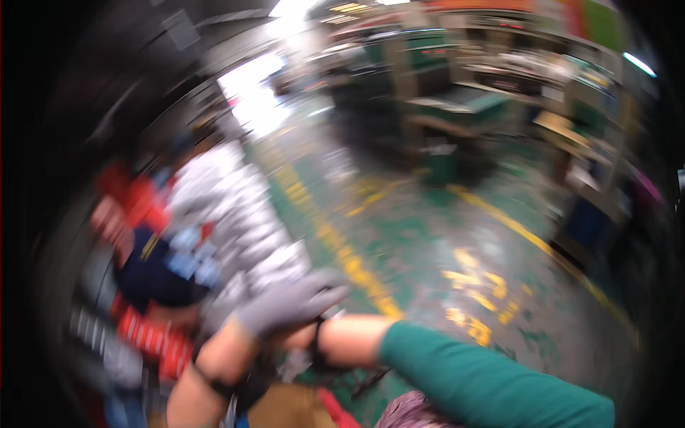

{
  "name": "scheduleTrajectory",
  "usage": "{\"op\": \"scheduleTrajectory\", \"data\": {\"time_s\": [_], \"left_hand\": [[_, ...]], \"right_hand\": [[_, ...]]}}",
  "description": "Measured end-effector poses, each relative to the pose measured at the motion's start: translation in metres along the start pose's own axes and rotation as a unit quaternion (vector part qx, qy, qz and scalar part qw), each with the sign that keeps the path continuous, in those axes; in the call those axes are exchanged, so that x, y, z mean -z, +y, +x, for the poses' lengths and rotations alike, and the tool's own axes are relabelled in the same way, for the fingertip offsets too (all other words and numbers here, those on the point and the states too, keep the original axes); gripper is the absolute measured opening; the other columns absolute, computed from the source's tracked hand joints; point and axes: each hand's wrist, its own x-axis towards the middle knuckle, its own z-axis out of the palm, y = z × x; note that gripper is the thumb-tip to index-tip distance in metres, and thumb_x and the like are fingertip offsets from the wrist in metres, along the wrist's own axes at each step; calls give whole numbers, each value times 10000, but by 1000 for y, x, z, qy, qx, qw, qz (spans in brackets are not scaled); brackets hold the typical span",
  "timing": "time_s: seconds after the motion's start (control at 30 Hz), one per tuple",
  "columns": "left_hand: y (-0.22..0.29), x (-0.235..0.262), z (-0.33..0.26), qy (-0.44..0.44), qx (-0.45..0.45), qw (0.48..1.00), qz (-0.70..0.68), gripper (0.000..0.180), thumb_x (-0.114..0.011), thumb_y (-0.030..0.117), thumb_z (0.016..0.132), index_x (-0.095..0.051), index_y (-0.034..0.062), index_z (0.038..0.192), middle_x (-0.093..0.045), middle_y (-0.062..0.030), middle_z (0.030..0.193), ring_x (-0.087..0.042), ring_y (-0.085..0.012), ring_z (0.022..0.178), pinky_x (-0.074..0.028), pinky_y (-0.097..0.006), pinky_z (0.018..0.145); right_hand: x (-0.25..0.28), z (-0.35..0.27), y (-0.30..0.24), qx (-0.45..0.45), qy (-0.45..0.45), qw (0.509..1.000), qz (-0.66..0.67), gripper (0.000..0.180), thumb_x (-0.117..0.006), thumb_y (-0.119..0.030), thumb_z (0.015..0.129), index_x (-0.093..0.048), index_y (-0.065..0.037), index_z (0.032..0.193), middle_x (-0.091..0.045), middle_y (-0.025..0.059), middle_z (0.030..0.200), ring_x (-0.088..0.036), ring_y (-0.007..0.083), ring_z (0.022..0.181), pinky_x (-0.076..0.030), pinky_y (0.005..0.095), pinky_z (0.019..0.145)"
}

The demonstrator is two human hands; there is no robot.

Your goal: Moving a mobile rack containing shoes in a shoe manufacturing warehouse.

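Fingers of the grey-gloved left hand lie stretched and loosely together over the right wrist, as if tugging at something there; blur hides whether they clamp anything. Right hand is hidden beneath the glove, its green sleeve trailing away. White packets pile just beyond the glove.

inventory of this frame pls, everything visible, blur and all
pale grey-white stacked pieces: count unclear, left of centre, blurred
red and dark blue blurred items: count unclear, far left
green painted floor: one, centre
yellow floor lines: several, running diagonally
green workbenches and shelving: several, top right, blurred
left hand in a grey knit glove: one, lower centre, black wrist strap; what it touches is unclear
right forearm in a teal-green sleeve: one, lower right; right hand hidden behind the glove
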Motion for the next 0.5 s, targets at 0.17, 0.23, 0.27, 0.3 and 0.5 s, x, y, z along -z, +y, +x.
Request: {"op": "scheduleTrajectory", "data": {"time_s": [0.17,0.23,0.27,0.3,0.5], "left_hand": [[23,10,-55,-44,220,973,-56,252,-565,98,884,-611,12,1116,-634,-156,1083,-604,-280,994,-483,-369,858],[38,8,-36,-31,275,959,-56,251,-533,93,923,-586,7,1153,-615,-160,1128,-588,-285,1006,-476,-371,870],[28,1,-39,-30,221,974,29,276,-548,39,879,-591,19,1151,-618,-159,1113,-590,-294,997,-484,-371,858],[26,-3,-38,-28,170,979,113,320,-563,-14,835,-596,31,1150,-622,-157,1099,-591,-303,987,-491,-371,845],[23,0,-67,121,75,965,220,379,-535,-52,808,-581,20,1178,-627,-152,1095,-598,-310,989,-499,-382,839]], "right_hand": [[-42,-3,-21,53,-33,998,-12,308,-555,-247,841,-665,-40,1042,-658,142,1086,-601,289,1050,-462,391,924],[-42,-23,-12,22,-43,998,-26,304,-553,-243,843,-665,-43,1042,-657,142,1089,-599,288,1054,-460,391,926],[-44,-30,-8,12,-46,998,-31,302,-553,-241,844,-666,-44,1042,-657,142,1090,-598,288,1056,-460,391,927],[-46,-32,-7,7,-48,998,-33,301,-552,-239,844,-666,-45,1043,-657,141,1092,-598,288,1057,-459,391,928],[-60,-4,-11,44,-56,997,-23,290,-547,-228,849,-668,-51,1044,-655,141,1101,-593,286,1068,-455,392,935]]}}
